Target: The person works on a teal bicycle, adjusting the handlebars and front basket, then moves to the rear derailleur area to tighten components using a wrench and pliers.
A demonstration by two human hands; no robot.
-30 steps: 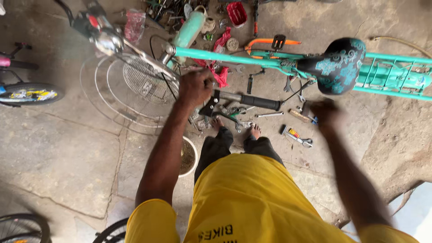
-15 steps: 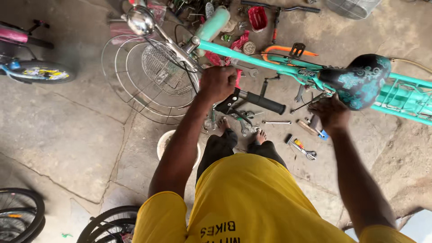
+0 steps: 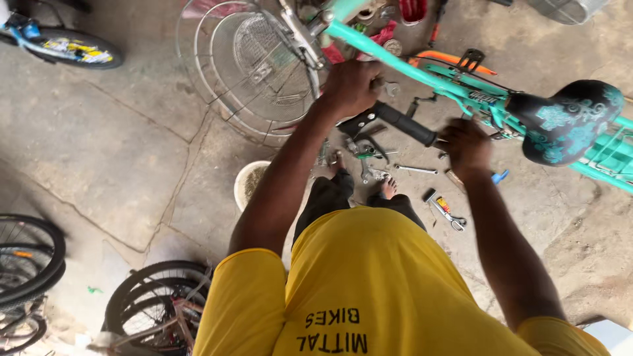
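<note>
A teal bicycle frame [image 3: 422,74] runs across the top of the view, with a black, teal-patterned saddle [image 3: 567,120] at the right. My left hand [image 3: 353,86] is closed around the handlebar just below the teal tube, at the inner end of a black handlebar grip [image 3: 403,124]. My right hand [image 3: 465,144] is blurred, with curled fingers at the outer end of that grip. I cannot tell whether it holds anything. My bare feet [image 3: 389,188] stand among tools on the ground below.
A round wire basket [image 3: 254,62] hangs at the bicycle's front. A wrench [image 3: 415,169], pliers [image 3: 448,212] and small parts lie on the cracked concrete. A white bowl [image 3: 249,184] stands by my left leg. Loose wheels [image 3: 155,300] lie lower left, and a small bicycle's wheel [image 3: 66,49] upper left.
The view has tilted down and left. My right hand has moved in from the saddle side to the end of the black grip. My left hand keeps its hold.
</note>
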